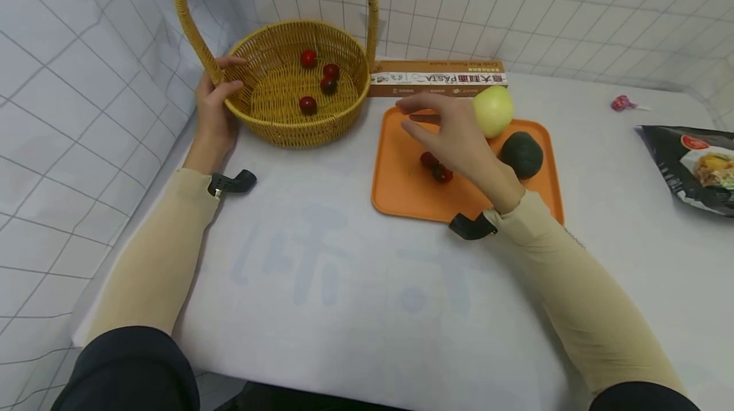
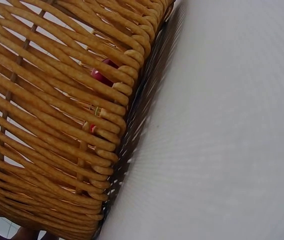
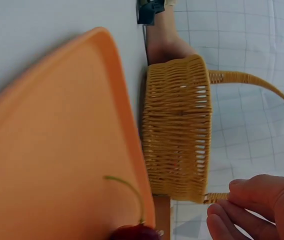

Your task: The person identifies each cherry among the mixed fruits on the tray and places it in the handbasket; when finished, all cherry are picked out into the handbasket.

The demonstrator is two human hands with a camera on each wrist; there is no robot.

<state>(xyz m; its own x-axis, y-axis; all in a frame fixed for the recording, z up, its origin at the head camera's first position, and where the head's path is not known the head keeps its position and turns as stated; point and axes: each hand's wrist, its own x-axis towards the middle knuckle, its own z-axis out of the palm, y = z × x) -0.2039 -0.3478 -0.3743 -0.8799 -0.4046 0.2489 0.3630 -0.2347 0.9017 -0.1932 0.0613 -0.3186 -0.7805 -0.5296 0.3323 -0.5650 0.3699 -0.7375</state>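
Note:
My left hand point(image 1: 216, 111) grips the side of a yellow wicker basket point(image 1: 298, 134) by the foot of its tall handle. Several dark red cherries point(image 1: 308, 105) lie in the basket. Over an orange tray point(image 1: 401, 197) hovers my right hand point(image 1: 455, 130), thumb and fingers apart with nothing between them. Beneath that hand, cherries point(image 1: 442, 174) rest on the tray; in the right wrist view one cherry point(image 3: 134, 233) shows a green stem. A yellow-green apple point(image 1: 493, 111) and a dark green, avocado-like fruit point(image 1: 522, 155) sit by the right hand, which partly hides the tray.
A brown pasta box point(image 1: 438, 73) lies along the back wall, behind the tray and right of the basket. To the far right are a wrapped lollipop point(image 1: 622, 103) and a black food packet point(image 1: 696, 169). White tiled sheeting rises at the left and back.

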